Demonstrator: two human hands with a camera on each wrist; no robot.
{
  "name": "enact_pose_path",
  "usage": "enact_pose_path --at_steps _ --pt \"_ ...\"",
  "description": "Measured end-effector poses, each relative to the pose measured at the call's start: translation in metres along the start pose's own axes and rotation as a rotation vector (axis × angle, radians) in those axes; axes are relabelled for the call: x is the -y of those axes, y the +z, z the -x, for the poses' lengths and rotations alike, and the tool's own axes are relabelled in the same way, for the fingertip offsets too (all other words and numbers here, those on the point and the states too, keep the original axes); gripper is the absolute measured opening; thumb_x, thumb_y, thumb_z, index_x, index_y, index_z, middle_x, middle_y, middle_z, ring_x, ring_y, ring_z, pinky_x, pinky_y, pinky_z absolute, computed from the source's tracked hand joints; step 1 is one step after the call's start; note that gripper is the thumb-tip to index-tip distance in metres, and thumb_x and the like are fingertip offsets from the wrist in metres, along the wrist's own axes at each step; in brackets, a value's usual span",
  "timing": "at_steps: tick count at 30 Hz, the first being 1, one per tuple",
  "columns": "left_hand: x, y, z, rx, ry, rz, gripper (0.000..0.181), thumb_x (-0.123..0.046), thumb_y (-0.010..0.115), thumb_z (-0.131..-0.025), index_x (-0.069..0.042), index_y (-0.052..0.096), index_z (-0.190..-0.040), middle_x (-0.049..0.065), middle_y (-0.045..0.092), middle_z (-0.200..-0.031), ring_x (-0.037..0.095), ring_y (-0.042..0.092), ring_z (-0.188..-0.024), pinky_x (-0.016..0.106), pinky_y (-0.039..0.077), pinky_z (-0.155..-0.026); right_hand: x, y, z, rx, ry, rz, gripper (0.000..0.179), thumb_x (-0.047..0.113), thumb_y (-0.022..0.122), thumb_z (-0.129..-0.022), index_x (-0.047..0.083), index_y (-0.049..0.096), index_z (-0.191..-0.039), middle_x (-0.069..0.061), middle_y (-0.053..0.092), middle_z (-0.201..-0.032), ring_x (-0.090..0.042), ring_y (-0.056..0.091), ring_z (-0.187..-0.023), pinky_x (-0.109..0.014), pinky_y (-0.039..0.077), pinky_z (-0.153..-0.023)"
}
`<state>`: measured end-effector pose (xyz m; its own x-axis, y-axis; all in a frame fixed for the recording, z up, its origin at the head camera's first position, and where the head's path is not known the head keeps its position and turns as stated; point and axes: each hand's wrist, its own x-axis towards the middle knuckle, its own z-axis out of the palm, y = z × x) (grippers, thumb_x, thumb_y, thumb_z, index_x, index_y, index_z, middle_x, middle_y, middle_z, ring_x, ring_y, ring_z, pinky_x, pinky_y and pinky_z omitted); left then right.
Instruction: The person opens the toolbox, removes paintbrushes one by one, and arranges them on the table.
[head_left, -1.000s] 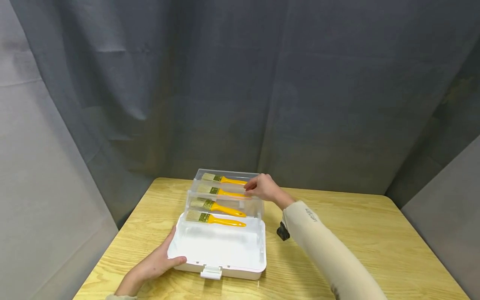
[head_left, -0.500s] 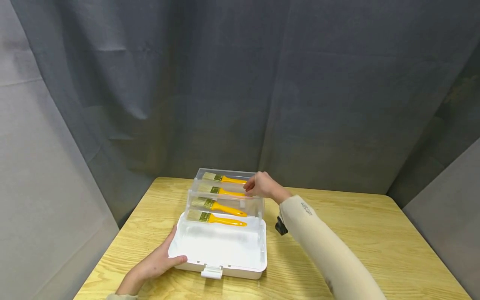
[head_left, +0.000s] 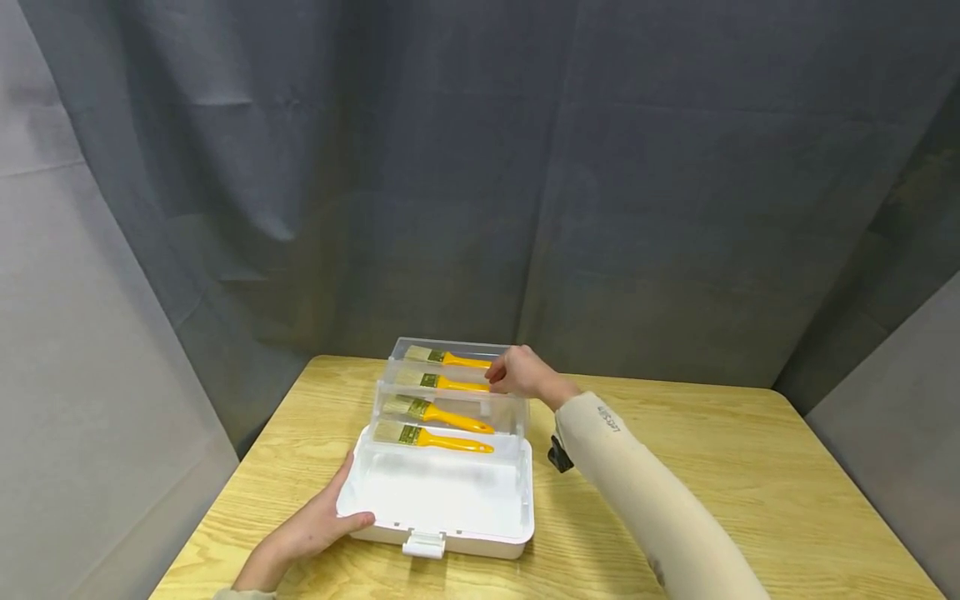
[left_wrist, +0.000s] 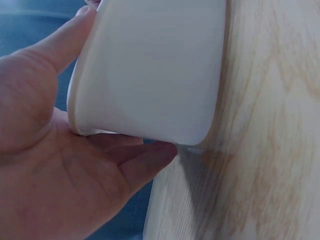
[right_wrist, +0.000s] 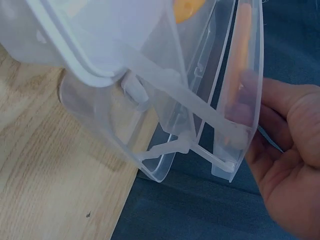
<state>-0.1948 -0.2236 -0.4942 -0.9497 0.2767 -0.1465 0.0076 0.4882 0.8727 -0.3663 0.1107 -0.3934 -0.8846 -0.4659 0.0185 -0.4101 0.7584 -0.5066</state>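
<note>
The white, rectangular plastic box (head_left: 442, 492) stood open just right of the left hand (head_left: 318, 518). That hand gripped its corner, thumb spread over the rim, apparently to steady it. The right hand (head_left: 525, 373) pinched the end of the upper translucent plastic tray (right_wrist: 255, 55), presumably for control; contact with a handle could not be determined. Four flat, yellow-handled brushes (head_left: 457, 418) lay between the hands. The pale, wood-grained table (head_left: 675, 467) supported the box beneath both hands.
</note>
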Motion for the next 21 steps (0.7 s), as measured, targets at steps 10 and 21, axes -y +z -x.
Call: enact_pose_path --at_steps 10,21 --pt "-0.0038 -0.0016 0.0019 0.004 0.008 0.006 0.106 -0.027 0.074 -0.083 0.003 -0.004 -0.149 0.027 -0.004 -0.153 0.043 0.001 -0.138 0.057 0.004 -0.108 -0.0014 0.0017 -0.0028 0.018 -0.008 0.023 0.020 0.006 0.076 -0.079 0.008 0.076 -0.099 -0.001 0.071 -0.091 -0.011 0.063 -0.078 -0.027 0.054 -0.075" --pt "0.0001 -0.0001 -0.0032 0.015 0.012 0.034 0.106 -0.028 0.073 -0.083 0.000 -0.005 -0.150 0.025 -0.003 -0.154 0.043 0.001 -0.139 0.057 0.003 -0.108 -0.0030 0.0068 -0.0030 -0.008 -0.093 0.031 0.025 0.003 0.074 -0.081 0.004 0.073 -0.105 -0.006 0.071 -0.099 -0.015 0.066 -0.085 -0.030 0.053 -0.078"
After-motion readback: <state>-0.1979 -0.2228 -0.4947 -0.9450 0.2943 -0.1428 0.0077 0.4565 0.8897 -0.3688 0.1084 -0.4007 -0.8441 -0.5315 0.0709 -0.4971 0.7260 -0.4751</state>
